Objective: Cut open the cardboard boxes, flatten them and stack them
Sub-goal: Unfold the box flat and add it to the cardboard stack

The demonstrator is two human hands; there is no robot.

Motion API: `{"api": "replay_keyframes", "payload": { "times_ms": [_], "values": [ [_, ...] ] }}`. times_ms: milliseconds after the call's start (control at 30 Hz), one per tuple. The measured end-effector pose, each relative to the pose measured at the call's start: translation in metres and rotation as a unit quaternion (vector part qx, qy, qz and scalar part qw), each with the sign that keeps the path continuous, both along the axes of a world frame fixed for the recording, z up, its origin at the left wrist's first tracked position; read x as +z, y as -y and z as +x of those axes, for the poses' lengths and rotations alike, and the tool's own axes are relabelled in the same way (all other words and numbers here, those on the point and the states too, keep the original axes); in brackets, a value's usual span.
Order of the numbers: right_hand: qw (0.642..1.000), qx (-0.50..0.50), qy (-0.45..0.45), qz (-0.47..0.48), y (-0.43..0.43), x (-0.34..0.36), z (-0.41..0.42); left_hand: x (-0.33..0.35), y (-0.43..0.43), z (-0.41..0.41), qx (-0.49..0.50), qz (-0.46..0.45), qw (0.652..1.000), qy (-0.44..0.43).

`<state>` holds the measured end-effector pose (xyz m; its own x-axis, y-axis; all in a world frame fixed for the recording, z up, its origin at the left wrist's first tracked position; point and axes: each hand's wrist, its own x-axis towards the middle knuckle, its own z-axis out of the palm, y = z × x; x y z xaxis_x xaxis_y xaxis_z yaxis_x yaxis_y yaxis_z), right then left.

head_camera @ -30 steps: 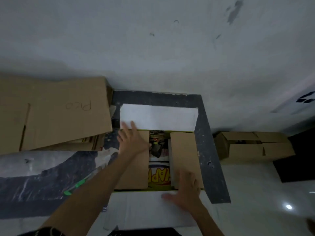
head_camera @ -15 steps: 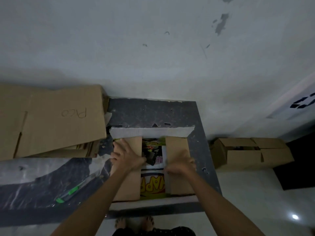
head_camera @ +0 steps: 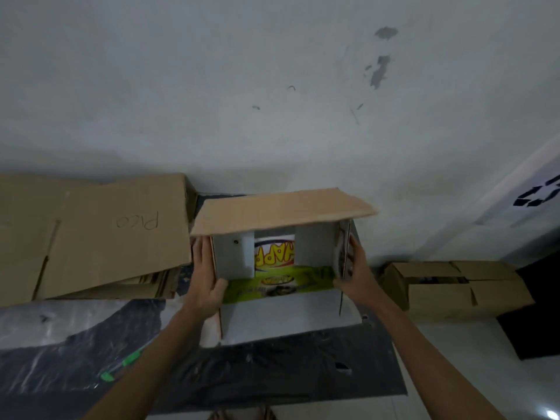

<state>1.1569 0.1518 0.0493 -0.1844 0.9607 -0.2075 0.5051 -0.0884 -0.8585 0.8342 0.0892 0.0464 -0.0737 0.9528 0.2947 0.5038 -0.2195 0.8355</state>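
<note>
Open cardboard box (head_camera: 281, 209) over the dark worktop (head_camera: 272, 368), left hand (head_camera: 206, 280) and right hand (head_camera: 356, 275) with fingers clamped on its side walls; flattened cardboard stack (head_camera: 115, 247) at left.

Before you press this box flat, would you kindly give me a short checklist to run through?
1. Grip on both sides: left hand and right hand hold the printed box by its side walls. Ok.
2. Box empty: nothing shows inside, but the raised top flap hides part. Cannot tell.
3. Far-end flaps freed: two white flaps fold across the opening. Not ok.
4. Tool clear: green-handled cutter lies on the dark sheet, apart from the box. Ok.
5. Stack ready: flattened cardboard stack lies at the left, beside the box. Ok.
</note>
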Motion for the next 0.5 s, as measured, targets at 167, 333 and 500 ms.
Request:
{"api": "replay_keyframes", "payload": {
  "times_ms": [167,333,500],
  "values": [
    [0.997,-0.051,0.050,0.010,0.016,-0.033,-0.002,-0.029,0.034,0.029,0.068,-0.064,0.996,-0.011],
    [0.979,-0.155,0.098,-0.086,0.046,-0.057,0.014,-0.075,0.077,0.039,0.073,-0.163,0.984,0.005],
    [0.977,-0.109,0.143,-0.119,0.073,-0.050,0.027,-0.103,0.097,0.024,-0.017,-0.227,0.970,-0.081]
  ]
}}
